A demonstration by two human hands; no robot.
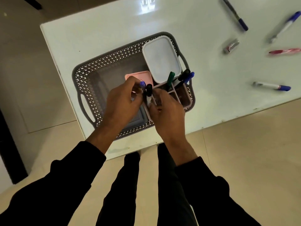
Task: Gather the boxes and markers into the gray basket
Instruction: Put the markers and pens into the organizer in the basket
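Note:
The gray basket (91, 70) stands on the white table (97, 38). Inside it lie a white lidded box (161, 59), a pink box (143, 75) and a pink divided holder (182, 95) with a green marker (170, 79), a black marker (184, 75) and a blue marker (189, 78) standing in it. My left hand (122, 101) is closed around a blue-capped marker (143, 84). My right hand (166, 111) grips a black-capped marker (149, 93) upright over the holder. Both hands hover above the basket's near right part.
Loose on the table to the right lie a blue marker (272, 86), a red marker (285, 51), two more blue markers (236, 15) (285, 26) and a small silver item (231, 46). The table's near edge runs just below the basket; tiled floor and my legs lie beneath.

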